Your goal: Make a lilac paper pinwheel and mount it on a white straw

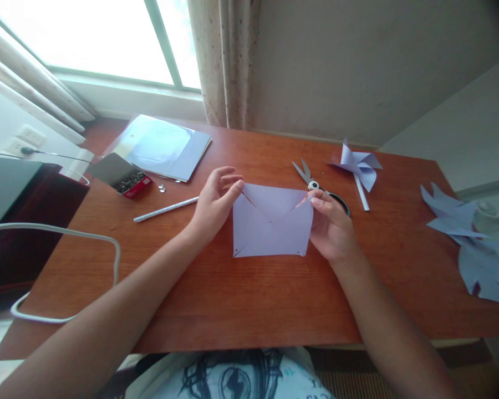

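Note:
A square sheet of pale purple paper [270, 235] is held up over the middle of the table, with slits running inward from its upper corners and small dark dots at the lower ones. My left hand [220, 194] pinches its upper left corner between thumb and fingers. At the upper right corner, my right hand [330, 221] grips the paper the same way. Scissors [314, 184] lie spread just behind my right hand, partly hidden by it. A white paper stick [166, 209] lies to the left, its far end behind my left hand.
A finished paper pinwheel [355, 166] lies at the back right; several cut paper pieces [461, 221] lie at the right edge. An opened red box [127, 177], small metal pieces [162, 188] and a stack of sheets [162, 147] are back left. A white cable [117, 255] loops at left.

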